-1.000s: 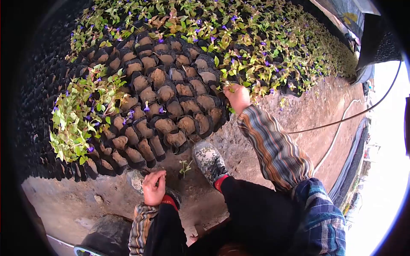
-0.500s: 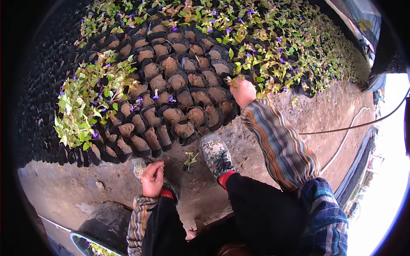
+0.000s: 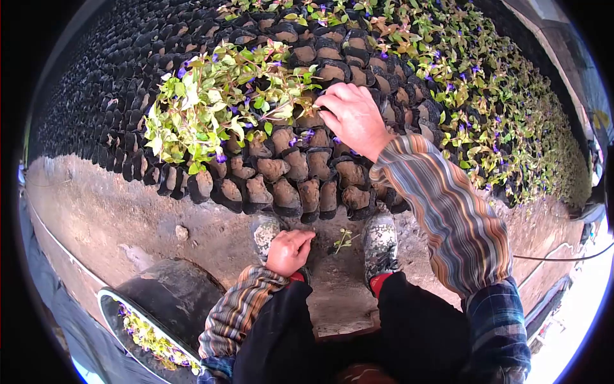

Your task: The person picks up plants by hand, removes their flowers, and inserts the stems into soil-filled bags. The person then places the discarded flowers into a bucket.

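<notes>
Presently, right hand (image 3: pixel 353 118) lies fingers-bent on soil-filled bags (image 3: pixel 300 192), just beside leafy seedlings (image 3: pixel 211 109); whether it grips anything cannot be told. Left hand (image 3: pixel 289 251) is curled closed, touching a shoe (image 3: pixel 264 232).

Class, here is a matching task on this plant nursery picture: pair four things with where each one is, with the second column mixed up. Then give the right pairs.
Things
1. right hand
2. left hand
3. loose seedling
4. black tub

Places
A. on bare ground between the two shoes
B. at lower left, holding purple-flowered cuttings
C. above the soil-filled bags, at the edge of the flowering clump
D. curled low down, by the left knee

Pairs: 1-C, 2-D, 3-A, 4-B
</notes>
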Motion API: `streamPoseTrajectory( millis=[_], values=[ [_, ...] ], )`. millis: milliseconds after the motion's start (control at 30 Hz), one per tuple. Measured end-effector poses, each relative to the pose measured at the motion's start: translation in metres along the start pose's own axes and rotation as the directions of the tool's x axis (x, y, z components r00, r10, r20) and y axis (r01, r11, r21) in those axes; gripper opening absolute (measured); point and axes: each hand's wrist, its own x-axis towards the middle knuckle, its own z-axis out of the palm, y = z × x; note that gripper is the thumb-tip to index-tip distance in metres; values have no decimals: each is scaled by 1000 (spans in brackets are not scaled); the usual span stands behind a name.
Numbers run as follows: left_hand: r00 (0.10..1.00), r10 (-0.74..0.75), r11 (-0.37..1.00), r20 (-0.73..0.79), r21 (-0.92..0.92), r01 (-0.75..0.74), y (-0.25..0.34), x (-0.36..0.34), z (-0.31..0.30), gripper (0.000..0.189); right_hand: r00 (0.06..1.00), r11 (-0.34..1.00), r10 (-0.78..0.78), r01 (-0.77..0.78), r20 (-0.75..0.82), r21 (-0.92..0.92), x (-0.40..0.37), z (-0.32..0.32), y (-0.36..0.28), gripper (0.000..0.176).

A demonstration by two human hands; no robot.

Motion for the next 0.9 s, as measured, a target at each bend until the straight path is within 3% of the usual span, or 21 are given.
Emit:
streamPoseTrajectory(
  millis=[67, 100, 133, 233, 267, 333, 400, 433, 467, 533, 633, 733, 767, 800, 867, 900],
  values=[
    [1000, 12, 1000, 1, 12, -12, -2, -1, -1, 17, 965, 960, 260, -254, 42, -120, 33, 31, -12, 27],
    [1000, 14, 1000, 5, 17, -15, -3, -1, 0, 16, 892, 908, 414, -390, 182, -153, 43, 41, -10, 27],
    [1000, 20, 1000, 13, 16, -20, -3, -1, -1, 16, 851, 883, 469, -450, 236, -130, 44, 47, -4, 29],
    [1000, 24, 1000, 9, 14, -24, -4, 0, -2, 16, 851, 840, 477, -515, 219, 172, 9, 21, 0, 33],
    [1000, 22, 1000, 6, 6, -22, -3, -1, -3, 16, 792, 710, 547, -610, 270, 352, -9, 8, 2, 26],
    [1000, -1, 1000, -15, -25, 0, -3, -1, 0, 15, 724, 534, 570, -686, 389, 495, -48, -22, 13, 24],
    [999, 9, 1000, -34, -8, -9, -3, 0, 2, 14, 746, 562, 512, -666, 426, 491, -94, -39, 31, 24],
    [1000, 6, 1000, -29, 1, -6, -3, -1, 3, 14, 840, 868, 427, -484, 334, 108, -109, -54, 32, 25],
    [1000, 2, 1000, -25, 17, -2, -3, -1, 4, 13, 886, 941, 337, -304, 318, -149, -123, -63, 29, 25],
    [1000, -14, 999, -9, 36, 15, -2, 0, 4, 12, 812, 795, 483, -564, 328, 225, -136, -57, 36, 21],
    [999, -36, 997, 5, 63, 35, -1, -1, 5, 12, 781, 643, 612, -583, 125, 497, -127, -51, 23, 16],
    [1000, -29, 997, 5, 78, 29, 0, 2, 7, 12, 956, 957, 289, -288, 52, -13, -116, -30, 13, 12],
    [999, -42, 994, 32, 104, 38, 0, 3, 6, 12, 931, 941, 308, -269, 194, -203, -113, -27, 11, 14],
    [998, -46, 993, 33, 115, 42, 2, 6, 6, 12, 944, 939, 280, -231, 177, -254, -113, -22, 13, 12],
    [997, -64, 990, 40, 130, 58, 3, 6, 6, 12, 936, 925, 346, -328, 66, -193, -122, -20, 18, 13],
    [997, -71, 991, 33, 119, 66, 5, 7, 6, 12, 894, 892, 428, -442, 134, 94, -124, -24, 19, 13]
  ],
)
